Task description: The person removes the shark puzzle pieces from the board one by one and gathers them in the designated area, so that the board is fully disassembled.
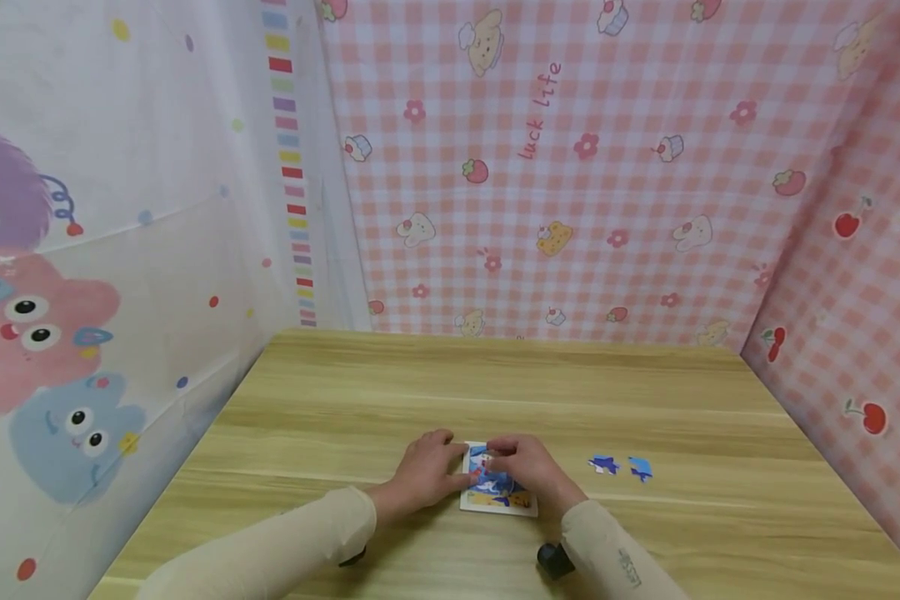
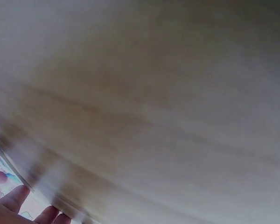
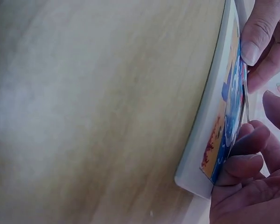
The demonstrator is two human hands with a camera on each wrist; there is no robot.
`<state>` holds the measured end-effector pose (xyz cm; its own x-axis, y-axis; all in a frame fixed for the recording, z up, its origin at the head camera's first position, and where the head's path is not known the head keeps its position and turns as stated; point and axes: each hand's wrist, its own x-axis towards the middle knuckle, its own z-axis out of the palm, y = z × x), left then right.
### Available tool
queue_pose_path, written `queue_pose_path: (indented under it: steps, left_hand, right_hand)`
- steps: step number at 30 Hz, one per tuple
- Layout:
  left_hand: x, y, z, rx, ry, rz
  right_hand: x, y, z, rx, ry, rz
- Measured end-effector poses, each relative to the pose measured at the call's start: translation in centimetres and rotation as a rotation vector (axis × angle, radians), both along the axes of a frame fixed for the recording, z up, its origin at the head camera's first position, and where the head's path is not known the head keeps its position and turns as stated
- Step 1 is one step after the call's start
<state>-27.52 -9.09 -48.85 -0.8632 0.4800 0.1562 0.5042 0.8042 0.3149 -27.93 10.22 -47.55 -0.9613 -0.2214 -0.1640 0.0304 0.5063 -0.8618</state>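
Wooden table (image 1: 720, 433) holds puzzle tray (image 1: 497, 498) near the front edge, mostly filled, left hand (image 1: 423, 475) steadying its side, right hand (image 1: 528, 471) pinching a piece onto it, two blue pieces (image 1: 621, 467) lying loose just beside.

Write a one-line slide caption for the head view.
Both hands, left hand and right hand, rest on a small jigsaw puzzle tray on a wooden table; two loose blue pieces lie beside it.
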Motion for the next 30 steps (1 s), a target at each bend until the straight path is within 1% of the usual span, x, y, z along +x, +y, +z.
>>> queue_pose_path:
  steps: [7, 12, 17, 24, 27, 30]
  left_hand:
    - [-0.03, 0.19, -0.13, -0.012, 0.001, 0.011]
    - [0.0, 0.25, -0.05, -0.009, 0.011, 0.008]
    - [0.03, 0.23, -0.12, -0.009, 0.001, 0.016]
    - [-0.01, 0.3, -0.26, -0.013, 0.003, 0.015]
    - [-0.09, 0.25, -0.37, -0.015, 0.01, 0.013]
    - [-0.11, 0.03, -0.44, -0.014, 0.015, 0.015]
  right_hand:
    - [-0.14, -0.09, 0.06, -0.034, -0.017, -0.021]
    - [-0.31, -0.34, -0.09, -0.037, -0.013, -0.042]
    - [-0.53, -0.75, -0.24, -0.019, -0.01, -0.052]
    - [-0.44, -0.75, -0.24, 0.041, 0.035, -0.045]
    - [-0.4, -0.51, -0.19, 0.026, 0.036, -0.056]
    - [-0.37, -0.2, -0.09, -0.011, 0.034, -0.059]
